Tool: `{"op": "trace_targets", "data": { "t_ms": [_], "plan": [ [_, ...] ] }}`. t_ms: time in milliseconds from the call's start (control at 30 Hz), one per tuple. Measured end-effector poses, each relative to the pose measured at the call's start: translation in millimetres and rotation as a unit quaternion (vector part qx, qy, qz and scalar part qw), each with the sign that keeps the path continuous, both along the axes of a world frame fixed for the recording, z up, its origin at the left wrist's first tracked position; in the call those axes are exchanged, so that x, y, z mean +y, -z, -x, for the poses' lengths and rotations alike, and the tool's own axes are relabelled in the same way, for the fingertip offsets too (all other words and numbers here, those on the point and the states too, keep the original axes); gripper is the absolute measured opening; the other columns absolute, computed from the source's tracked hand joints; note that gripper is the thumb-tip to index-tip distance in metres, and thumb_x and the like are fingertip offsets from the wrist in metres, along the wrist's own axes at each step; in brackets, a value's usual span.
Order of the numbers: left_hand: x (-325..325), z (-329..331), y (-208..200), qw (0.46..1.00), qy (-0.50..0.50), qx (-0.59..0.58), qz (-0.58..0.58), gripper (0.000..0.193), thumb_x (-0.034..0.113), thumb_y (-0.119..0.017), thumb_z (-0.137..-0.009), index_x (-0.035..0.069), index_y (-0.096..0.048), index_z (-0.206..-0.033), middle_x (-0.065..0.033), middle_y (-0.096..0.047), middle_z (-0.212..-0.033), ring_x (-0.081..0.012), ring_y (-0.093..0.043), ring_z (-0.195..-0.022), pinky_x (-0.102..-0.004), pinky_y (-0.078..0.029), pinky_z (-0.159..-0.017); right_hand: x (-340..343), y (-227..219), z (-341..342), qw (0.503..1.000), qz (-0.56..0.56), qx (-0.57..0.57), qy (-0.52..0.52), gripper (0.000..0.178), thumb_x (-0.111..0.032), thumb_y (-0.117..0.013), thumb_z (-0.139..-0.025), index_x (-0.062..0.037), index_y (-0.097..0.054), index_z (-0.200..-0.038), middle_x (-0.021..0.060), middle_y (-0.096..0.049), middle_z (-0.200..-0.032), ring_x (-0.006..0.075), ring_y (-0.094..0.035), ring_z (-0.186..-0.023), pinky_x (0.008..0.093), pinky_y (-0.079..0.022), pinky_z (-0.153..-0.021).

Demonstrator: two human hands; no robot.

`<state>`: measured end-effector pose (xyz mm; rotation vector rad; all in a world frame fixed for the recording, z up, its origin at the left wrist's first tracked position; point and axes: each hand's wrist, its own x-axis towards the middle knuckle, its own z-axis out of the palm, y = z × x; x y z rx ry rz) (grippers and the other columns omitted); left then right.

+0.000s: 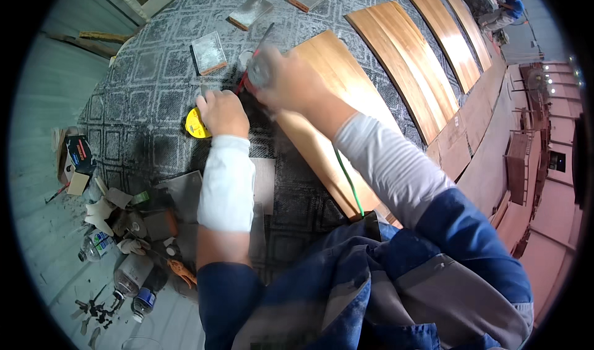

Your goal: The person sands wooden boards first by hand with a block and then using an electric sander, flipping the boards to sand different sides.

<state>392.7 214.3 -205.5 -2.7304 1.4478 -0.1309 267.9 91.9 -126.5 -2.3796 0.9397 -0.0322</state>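
Observation:
My right hand [297, 84] is closed around a power tool [263, 68] with a round grey head and red parts, blurred by motion. It is over the far left end of the nearest wooden board. Close by on the left, my left hand [224, 113] has its fingers curled at a round yellow disc [197, 124], partly hidden beneath the hand. A small grey piece shows past those fingertips, too unclear to name. A green hose or cord [349, 183] runs over the nearest wooden board [337, 90] toward my waist.
More wooden boards [405, 65] lie to the right on a dusty patterned carpet [154, 47]. Several grey-topped blocks [209, 53] sit at the far side. Bottles [143, 302], gloves [133, 246] and scraps clutter the floor at left. Another person [510, 6] works at far right.

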Motion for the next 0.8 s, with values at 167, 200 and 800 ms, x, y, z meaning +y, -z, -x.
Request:
{"op": "trace_targets", "data": {
  "t_ms": [167, 200, 800],
  "plan": [
    [-8.8, -39.9, 25.0, 0.993, 0.037, 0.049, -0.103, 0.008, 0.019, -0.07, -0.084, 0.015, -0.077, -0.085, -0.0105, -0.076, -0.097, -0.0285, -0.066, -0.109, -0.0495, -0.037, -0.098, -5.5, 13.8, 21.7, 1.0, 0.024, -0.003, 0.002, 0.095, -0.029, -0.085, -0.071, -0.0113, -0.04, -0.152, 0.0273, -0.061, -0.114, 0.0447, -0.068, -0.103, 0.0486, -0.058, -0.088],
    [-18.4, -37.4, 8.6, 0.984, -0.002, 0.099, -0.147, 0.014, 0.021, -0.068, -0.091, 0.019, -0.081, -0.096, -0.0064, -0.079, -0.106, -0.0304, -0.066, -0.117, -0.0512, -0.033, -0.111, 2.6, 8.4, 36.6, 1.0, 0.017, 0.016, 0.006, 0.096, -0.03, -0.085, -0.071, -0.0114, -0.039, -0.153, 0.0275, -0.061, -0.114, 0.0452, -0.068, -0.103, 0.0488, -0.058, -0.088],
    [131.6, -58.0, -35.7, 0.964, -0.232, -0.034, -0.125, 0.025, 0.026, -0.074, -0.084, 0.006, -0.064, -0.096, -0.0124, -0.068, -0.094, -0.0338, -0.066, -0.1, -0.0531, -0.05, -0.09, -10.7, -1.6, -22.7, 0.998, -0.004, -0.034, -0.054, 0.078, -0.023, -0.081, -0.077, -0.0096, -0.041, -0.143, 0.0313, -0.058, -0.12, 0.0464, -0.069, -0.095, 0.05, -0.058, -0.082]
  ]
}}
